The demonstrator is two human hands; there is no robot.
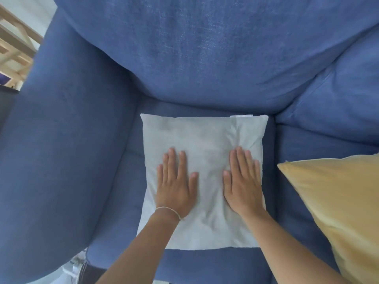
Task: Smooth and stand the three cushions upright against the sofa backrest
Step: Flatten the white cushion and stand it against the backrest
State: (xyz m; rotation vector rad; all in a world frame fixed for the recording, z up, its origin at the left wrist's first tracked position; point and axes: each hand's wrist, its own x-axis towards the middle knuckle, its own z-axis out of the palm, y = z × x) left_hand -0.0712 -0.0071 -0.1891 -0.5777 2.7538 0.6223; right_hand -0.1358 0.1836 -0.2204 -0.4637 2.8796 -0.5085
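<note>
1 head-worn wide-angle view looks steeply down, close over the sofa seat [307, 201] and backrest [205, 48].

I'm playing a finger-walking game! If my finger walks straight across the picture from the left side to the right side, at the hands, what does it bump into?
Blue sofa armrest → left hand flat on the white cushion → right hand, also flat on it → blue seat → yellow cushion.

Both forearms reach toward 12 o'clock, roughly parallel; left hand [176, 183] and right hand [242, 181] lie palm-down, fingers straight and slightly spread, thumbs turned inward; a thin bracelet [168, 211] circles the left wrist
</note>
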